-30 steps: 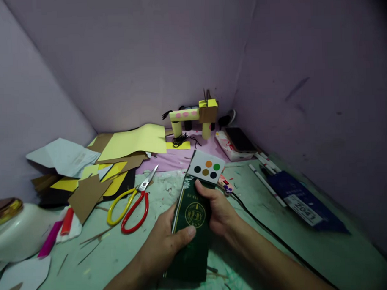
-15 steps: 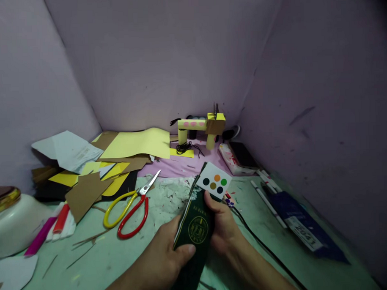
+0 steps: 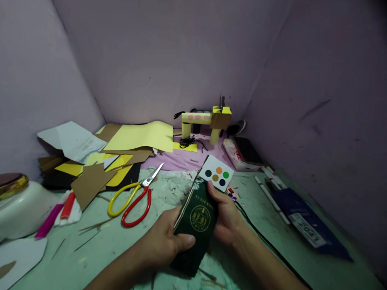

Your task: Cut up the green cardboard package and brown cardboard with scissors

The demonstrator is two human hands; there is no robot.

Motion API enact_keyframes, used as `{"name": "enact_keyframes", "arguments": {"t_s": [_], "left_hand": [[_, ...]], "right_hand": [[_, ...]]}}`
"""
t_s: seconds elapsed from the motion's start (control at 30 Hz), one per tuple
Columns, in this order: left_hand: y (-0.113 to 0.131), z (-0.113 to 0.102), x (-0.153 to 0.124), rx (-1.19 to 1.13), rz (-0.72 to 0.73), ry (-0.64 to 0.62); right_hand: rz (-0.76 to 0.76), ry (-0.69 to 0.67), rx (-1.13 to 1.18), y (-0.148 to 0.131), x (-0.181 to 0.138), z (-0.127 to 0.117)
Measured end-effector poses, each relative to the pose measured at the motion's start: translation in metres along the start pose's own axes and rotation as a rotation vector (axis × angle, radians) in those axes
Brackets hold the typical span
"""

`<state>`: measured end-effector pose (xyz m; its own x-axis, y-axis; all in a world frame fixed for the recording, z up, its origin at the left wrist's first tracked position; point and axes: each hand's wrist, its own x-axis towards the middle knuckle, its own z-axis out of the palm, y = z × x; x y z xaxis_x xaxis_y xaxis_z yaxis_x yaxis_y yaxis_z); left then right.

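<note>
Both hands grip a dark green packet (image 3: pixel 196 229) with a round gold emblem and gold lettering; whether it is a pouch or a booklet I cannot tell. My left hand (image 3: pixel 169 239) holds its left edge, thumb across the front. My right hand (image 3: pixel 226 211) holds the right edge, with its thumb at the lower border of a white card (image 3: pixel 213 163) bearing orange, green, olive and dark dots. That card sticks out at the packet's top end. Left of the hands lie scissors (image 3: pixel 144 180) with one yellow and one red handle, blades apart.
A yellow paper giraffe-like figure (image 3: pixel 197 118) stands at the back near black string (image 3: pixel 187 142). Yellow and brown card sheets (image 3: pixel 139 136) are piled at back left. A blue packet (image 3: pixel 310 225) and white pens (image 3: pixel 271 199) lie right, beside a black cable (image 3: pixel 263 235).
The view has shifted slightly, so the tabletop things appear a little to the right and higher. Both hands keep their hold on the green packet and card.
</note>
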<state>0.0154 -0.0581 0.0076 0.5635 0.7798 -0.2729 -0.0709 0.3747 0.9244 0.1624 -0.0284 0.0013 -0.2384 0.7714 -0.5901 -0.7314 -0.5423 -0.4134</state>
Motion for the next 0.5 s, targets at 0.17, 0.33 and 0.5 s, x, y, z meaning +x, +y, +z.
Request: {"name": "enact_keyframes", "arguments": {"t_s": [0.17, 0.33, 0.5], "left_hand": [[0.007, -0.005, -0.003, 0.019, -0.002, 0.013], [0.012, -0.011, -0.005, 0.019, -0.013, 0.037], [0.011, -0.015, -0.001, 0.049, 0.055, 0.009]], "right_hand": [[0.002, 0.048, -0.285, -0.007, -0.002, -0.003], [0.191, -0.178, -0.381, -0.019, -0.007, -0.007], [0.321, -0.339, -0.183, -0.021, -0.007, -0.007]]}}
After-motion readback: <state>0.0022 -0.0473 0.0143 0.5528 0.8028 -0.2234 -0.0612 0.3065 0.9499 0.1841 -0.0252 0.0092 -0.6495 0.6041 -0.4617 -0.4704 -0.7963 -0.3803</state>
